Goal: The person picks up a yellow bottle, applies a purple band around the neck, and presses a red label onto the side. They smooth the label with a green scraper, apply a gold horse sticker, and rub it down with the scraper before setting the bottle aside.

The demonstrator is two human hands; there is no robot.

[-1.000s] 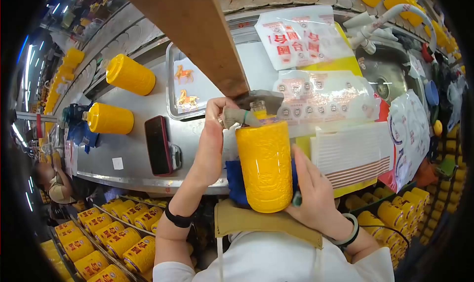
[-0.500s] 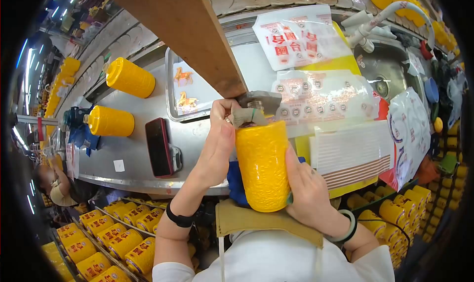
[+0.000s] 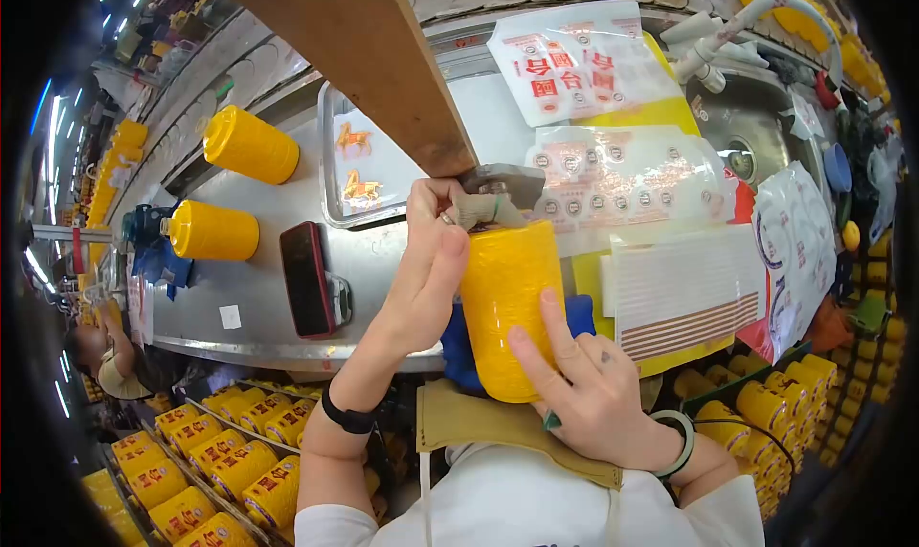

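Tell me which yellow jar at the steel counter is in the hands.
The central yellow jar, gripped by left hand and right hand. The far jar and near jar sit untouched left of the red phone.

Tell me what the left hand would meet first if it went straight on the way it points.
Probably the grey metal fitting at the end of the wooden beam: the left hand points up along the yellow bottle, fingertips just below it. Depth is unclear.

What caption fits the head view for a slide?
A yellow jar: left hand grips its top, right hand steadies its side.
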